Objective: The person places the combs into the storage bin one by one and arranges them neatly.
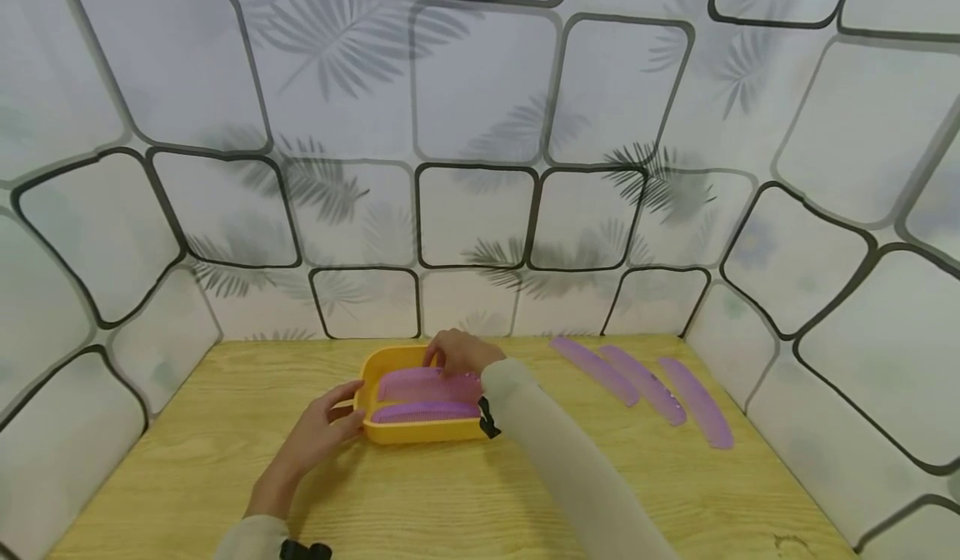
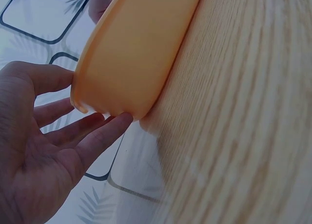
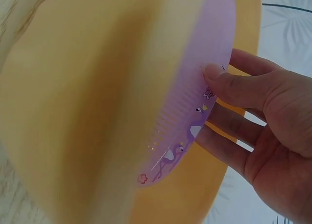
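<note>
A yellow plastic basket (image 1: 423, 433) sits on the table with two purple combs in it. The nearer comb (image 1: 426, 412) lies along the front side. My right hand (image 1: 462, 353) pinches the back edge of the farther comb (image 1: 420, 386) between thumb and fingers. In the right wrist view this comb (image 3: 195, 97) is translucent, with printed cartoon figures, and its teeth face the basket's inside. At the basket's left end, my left hand (image 1: 322, 431) holds the rim. The left wrist view shows its fingertips (image 2: 124, 119) against the basket's end wall (image 2: 126, 53).
Three more purple combs lie slanted side by side at the table's right: a left one (image 1: 596, 370), a middle one (image 1: 645, 385) and a right one (image 1: 697, 402). The wood-grain table (image 1: 420, 502) meets patterned walls (image 1: 480, 218) behind and on both sides.
</note>
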A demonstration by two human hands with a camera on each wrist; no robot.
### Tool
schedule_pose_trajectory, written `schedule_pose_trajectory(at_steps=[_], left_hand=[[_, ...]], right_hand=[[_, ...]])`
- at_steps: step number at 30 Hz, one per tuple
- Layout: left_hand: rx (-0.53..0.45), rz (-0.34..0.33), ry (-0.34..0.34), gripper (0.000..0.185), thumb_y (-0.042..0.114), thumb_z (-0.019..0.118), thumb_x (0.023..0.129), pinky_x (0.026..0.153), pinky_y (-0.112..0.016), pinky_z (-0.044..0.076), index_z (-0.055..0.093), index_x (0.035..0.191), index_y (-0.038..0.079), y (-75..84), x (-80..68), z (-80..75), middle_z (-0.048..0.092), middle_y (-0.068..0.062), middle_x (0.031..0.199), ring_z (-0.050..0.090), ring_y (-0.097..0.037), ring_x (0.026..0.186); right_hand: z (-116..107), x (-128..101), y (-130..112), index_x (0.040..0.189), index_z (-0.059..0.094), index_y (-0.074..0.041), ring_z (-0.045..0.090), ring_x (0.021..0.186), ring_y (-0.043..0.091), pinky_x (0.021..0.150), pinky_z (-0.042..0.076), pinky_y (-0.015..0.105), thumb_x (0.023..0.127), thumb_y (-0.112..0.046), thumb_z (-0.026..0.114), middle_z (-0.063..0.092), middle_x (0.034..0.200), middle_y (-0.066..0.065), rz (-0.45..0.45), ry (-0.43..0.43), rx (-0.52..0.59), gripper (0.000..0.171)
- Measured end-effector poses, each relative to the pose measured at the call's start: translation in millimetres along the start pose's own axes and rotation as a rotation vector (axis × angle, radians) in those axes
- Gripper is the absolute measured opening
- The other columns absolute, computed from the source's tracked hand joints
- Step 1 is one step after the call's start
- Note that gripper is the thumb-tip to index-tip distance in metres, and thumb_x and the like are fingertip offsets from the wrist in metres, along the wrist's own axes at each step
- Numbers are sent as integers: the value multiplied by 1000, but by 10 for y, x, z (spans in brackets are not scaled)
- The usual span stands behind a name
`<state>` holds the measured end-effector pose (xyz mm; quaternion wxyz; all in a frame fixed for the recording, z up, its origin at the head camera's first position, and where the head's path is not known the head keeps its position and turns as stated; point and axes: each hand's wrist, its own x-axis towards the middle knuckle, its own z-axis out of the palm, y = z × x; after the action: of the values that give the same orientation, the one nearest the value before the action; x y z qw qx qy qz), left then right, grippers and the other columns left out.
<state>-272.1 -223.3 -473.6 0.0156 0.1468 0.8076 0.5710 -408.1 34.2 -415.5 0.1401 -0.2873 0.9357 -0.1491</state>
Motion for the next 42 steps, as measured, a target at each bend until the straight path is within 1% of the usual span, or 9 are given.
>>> schedule_pose_trajectory(at_steps=[4,10,16,20,25,31,35,38,42], left_hand=[[-16,7,-8,59,8,59,105,92,-34,64,34,154,-12,12,-2,0,40,-40,151,53,-54,132],[-26,1,-8,59,8,58,105,92,-33,64,33,155,-12,11,-6,-1,40,-40,151,52,-55,132],[-12,8,-5,59,8,58,105,91,-33,64,34,154,-12,1,-4,1,40,-40,150,53,-55,131],[-7,-4,0,59,8,59,104,91,-33,64,35,154,-11,0,-3,5,41,-40,150,54,-53,130],[-2,-25,3,59,10,60,104,91,-33,64,35,155,-10,9,-6,12,41,-38,151,54,-51,131],[3,-38,10,60,10,60,104,91,-32,64,35,155,-9,22,-15,14,41,-37,152,54,-50,132],[-1,-32,11,60,10,60,104,91,-32,64,35,155,-9,23,-16,9,41,-37,152,54,-51,132],[1,-21,11,59,10,60,104,91,-33,64,36,155,-10,19,-9,8,41,-38,152,54,-52,132],[10,-16,13,59,10,60,104,91,-33,64,36,154,-10,9,-3,9,42,-39,151,54,-53,131]], right_hand=[[12,-2,7,119,77,-19,66,99,15,86,59,27,90,-3,78,74,107,2,7,8,2,33],[11,-38,1,120,76,-17,68,102,17,89,60,28,92,0,74,75,112,4,18,-7,29,33],[8,-66,-7,123,75,-16,70,97,16,82,61,26,94,-3,73,74,114,6,9,-21,28,32],[-15,-74,-10,125,75,-16,70,100,17,84,60,27,94,-4,73,74,117,6,-14,-25,7,33],[-70,-97,11,126,74,-13,69,108,22,92,61,32,93,-4,75,74,119,9,-77,-12,2,34],[-151,-234,10,125,74,-11,68,113,24,100,58,37,93,-8,76,74,120,9,-129,26,24,32],[-227,-366,4,128,72,-10,68,116,27,99,59,40,95,-11,75,73,123,11,-152,55,31,33],[-277,-469,32,130,70,-9,67,117,30,99,59,42,96,-11,73,71,126,14,-144,68,53,34],[-305,-593,134,131,70,-7,68,113,31,97,60,42,97,-10,71,70,126,15,-129,91,92,34]])
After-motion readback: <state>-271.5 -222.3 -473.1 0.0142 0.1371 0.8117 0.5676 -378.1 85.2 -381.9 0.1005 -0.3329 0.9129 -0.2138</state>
